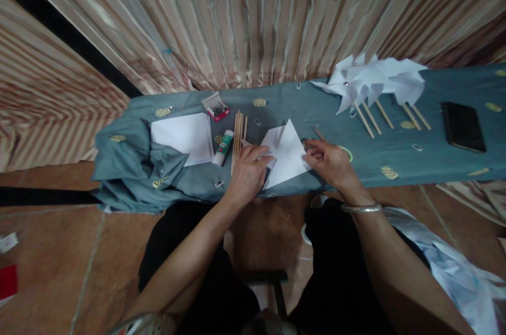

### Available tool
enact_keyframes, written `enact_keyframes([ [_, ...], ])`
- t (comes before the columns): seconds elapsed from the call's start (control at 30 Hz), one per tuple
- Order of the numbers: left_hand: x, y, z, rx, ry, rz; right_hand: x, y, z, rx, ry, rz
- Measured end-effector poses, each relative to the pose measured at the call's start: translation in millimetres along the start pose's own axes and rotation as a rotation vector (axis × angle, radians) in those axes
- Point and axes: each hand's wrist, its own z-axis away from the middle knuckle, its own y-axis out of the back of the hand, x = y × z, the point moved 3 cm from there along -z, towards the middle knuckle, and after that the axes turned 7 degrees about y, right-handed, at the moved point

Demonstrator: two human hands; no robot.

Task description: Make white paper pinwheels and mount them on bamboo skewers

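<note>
A white sheet of paper (290,158) with cut, partly folded corners lies before me on the cloth-covered surface. My left hand (249,169) is closed on its left side, with a folded flap by the fingers. At the right corner, the fingertips of my right hand (328,161) pinch the edge. Scissors with a light green handle (347,152) lie partly hidden beneath that hand. Just left of my left hand are several wooden sticks (239,132) and a green-and-white glue stick (223,147).
A stack of white paper (184,137) lies left, near an open red box (219,112) of small dark pieces. Several white paper pinwheels (379,82) on sticks rest at the back right. Farther right is a black phone (463,126). A striped curtain (253,18) hangs behind.
</note>
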Motion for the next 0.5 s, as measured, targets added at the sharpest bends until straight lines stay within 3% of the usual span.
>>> enact_keyframes([
  [0.17, -2, 4, 0, 0.040, 0.007, 0.027, -14, 4, 22, 0.136, 0.272, 0.168],
  [0.27, -3, 10, 0, 0.075, 0.011, 0.057, -30, -5, 28, 0.042, 0.424, 0.172],
  [0.37, -3, 12, 0, 0.092, 0.015, 0.082, -42, -15, 28, -0.052, 0.468, 0.149],
  [0.5, -4, 13, 1, 0.089, 0.024, 0.072, -47, -21, 27, -0.076, 0.472, 0.146],
])
